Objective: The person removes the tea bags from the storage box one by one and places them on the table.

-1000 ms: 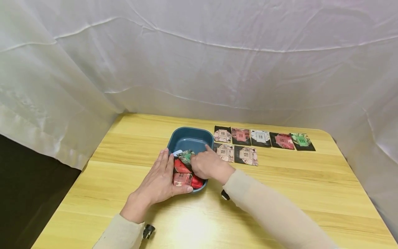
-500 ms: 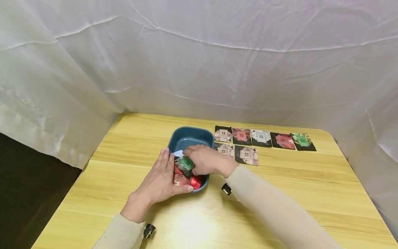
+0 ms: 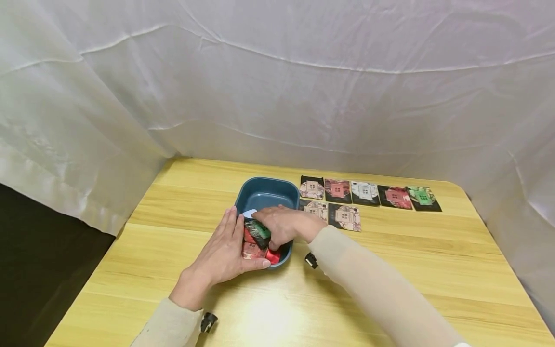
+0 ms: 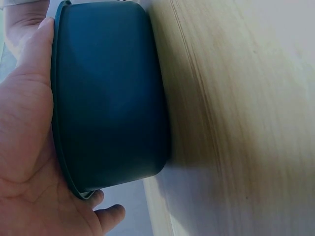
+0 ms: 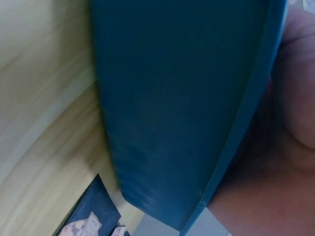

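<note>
A dark blue plastic bin (image 3: pixel 266 185) stands on the table with several small square packets in its near half. My left hand (image 3: pixel 218 248) rests along the left and near rim, fingers straight and thumb on the front edge; the left wrist view shows the palm against the bin (image 4: pixel 106 98). Inside the bin, my right hand (image 3: pixel 286 224) arches over a black and green packet (image 3: pixel 258 233), index fingertip by a white piece (image 3: pixel 249 213) and thumb by a shiny red packet (image 3: pixel 273 255). Whether it pinches anything is hidden. In the right wrist view, the bin wall (image 5: pixel 172 108) covers the fingers.
Right of the bin, a back row of several square packets (image 3: pixel 364 193) lies flat, with pink, white, red and green prints. Two beige-printed packets (image 3: pixel 344 217) lie in front of it, one partly behind my right hand. A white curtain (image 3: pixel 277 96) hangs behind the table (image 3: pixel 390 246).
The green packet, tilted up at my right fingertips a second ago, now lies lower over the red ones. My right hand has spread over it. My left hand has stayed on the rim.
</note>
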### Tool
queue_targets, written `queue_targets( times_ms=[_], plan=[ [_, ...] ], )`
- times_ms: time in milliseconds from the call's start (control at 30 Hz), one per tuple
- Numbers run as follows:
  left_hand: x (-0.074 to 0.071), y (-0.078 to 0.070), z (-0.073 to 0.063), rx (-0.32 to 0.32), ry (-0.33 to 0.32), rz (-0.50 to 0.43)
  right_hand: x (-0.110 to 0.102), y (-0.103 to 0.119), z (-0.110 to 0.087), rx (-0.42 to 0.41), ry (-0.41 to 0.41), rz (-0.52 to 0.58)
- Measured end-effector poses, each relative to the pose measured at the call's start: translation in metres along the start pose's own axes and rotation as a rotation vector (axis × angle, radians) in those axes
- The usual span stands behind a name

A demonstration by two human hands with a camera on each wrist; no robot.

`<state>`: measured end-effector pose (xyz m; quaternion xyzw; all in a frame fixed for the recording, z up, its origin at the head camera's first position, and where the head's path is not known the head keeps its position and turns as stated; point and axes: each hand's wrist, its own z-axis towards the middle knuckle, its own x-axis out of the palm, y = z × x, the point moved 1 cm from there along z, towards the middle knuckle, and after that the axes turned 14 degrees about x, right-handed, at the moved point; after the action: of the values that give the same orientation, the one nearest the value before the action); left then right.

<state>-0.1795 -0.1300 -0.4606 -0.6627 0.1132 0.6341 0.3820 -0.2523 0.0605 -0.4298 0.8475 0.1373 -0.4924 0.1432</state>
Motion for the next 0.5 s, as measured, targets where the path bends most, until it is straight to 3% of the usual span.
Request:
queue_targets(
  times_ms=[267, 500],
  plan=[
    [-0.0002, -0.0003, 0.0002, -0.014, 0.013, 0.003, -0.0011, -0.0025, -0.0042, 0.075, -0.037, -0.046],
    [0.0005, 0.0001, 0.0002, -0.013, 0.011, -0.004, -0.0011, -0.0025, -0.0032, 0.051, -0.008, -0.011]
  ],
)
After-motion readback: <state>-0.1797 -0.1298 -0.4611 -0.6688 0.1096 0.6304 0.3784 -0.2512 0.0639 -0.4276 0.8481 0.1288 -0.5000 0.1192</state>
